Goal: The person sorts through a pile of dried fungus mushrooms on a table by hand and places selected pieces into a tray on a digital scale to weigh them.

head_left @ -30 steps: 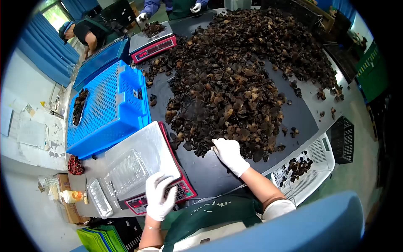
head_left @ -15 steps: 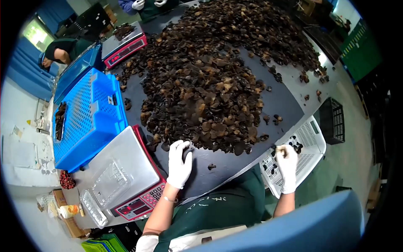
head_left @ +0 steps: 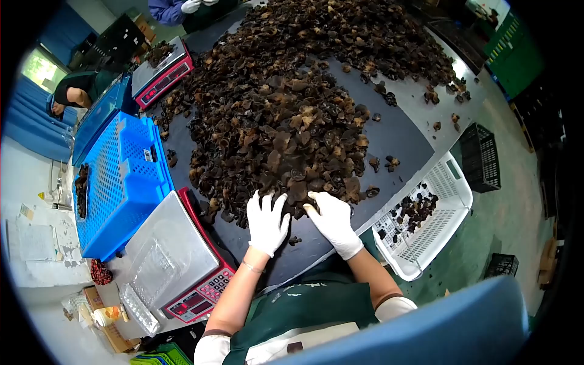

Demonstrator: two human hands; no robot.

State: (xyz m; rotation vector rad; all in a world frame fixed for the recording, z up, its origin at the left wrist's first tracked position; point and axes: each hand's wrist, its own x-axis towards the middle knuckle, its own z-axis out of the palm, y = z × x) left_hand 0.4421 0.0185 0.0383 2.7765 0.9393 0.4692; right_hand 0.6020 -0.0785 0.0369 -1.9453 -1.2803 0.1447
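Both of my hands wear white gloves and rest at the near edge of a big heap of dark brown wood-ear-like pieces (head_left: 286, 134). My left hand (head_left: 266, 224) touches the heap with its fingers spread. Just to its right, my right hand (head_left: 333, 224) has its thumb and fingers apart against the pile. A small loose piece (head_left: 295, 240) lies on the dark mat between them. On the left, a clear plastic tray (head_left: 159, 264) sits on a red-edged scale (head_left: 176, 243).
A blue crate (head_left: 121, 182) stands at left, with a second scale (head_left: 161, 76) behind it. At right are a white basket (head_left: 453, 194) with dark bits and a black crate (head_left: 480, 158). One person bends at far left; another's gloved hands (head_left: 194, 5) show at the top.
My right hand went to the white basket with something small, then came back empty to the heap. My left hand moved from the scale to the heap. The view has shifted.
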